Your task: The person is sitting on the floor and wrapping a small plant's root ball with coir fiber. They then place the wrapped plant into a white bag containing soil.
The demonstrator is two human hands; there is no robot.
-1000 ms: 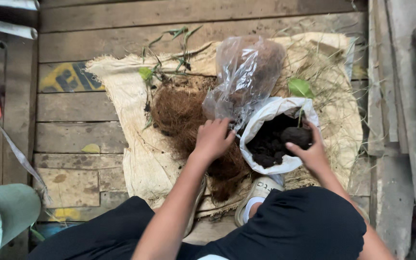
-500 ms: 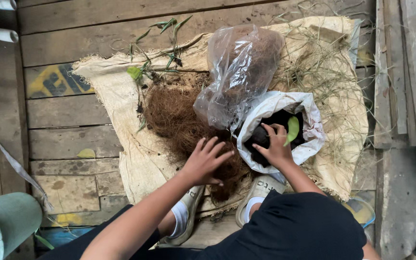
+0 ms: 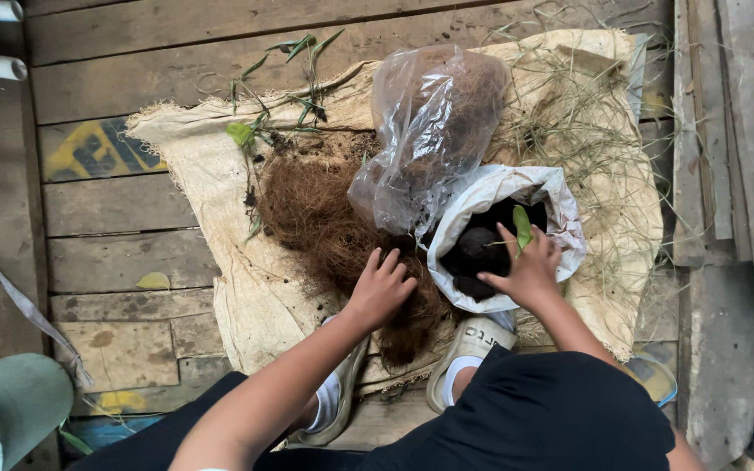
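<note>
A green pipe end (image 3: 6,410) sits at the far left on the wooden planks (image 3: 115,205). On the burlap sack (image 3: 220,201), the left hand (image 3: 381,288) presses spread fingers into the brown coconut fibre pile (image 3: 325,227). Beside it, the right hand (image 3: 530,270) grips a dark soil ball (image 3: 477,253) with a green leaf (image 3: 523,227) inside the white bag (image 3: 560,209), below a clear plastic bag (image 3: 434,122).
</note>
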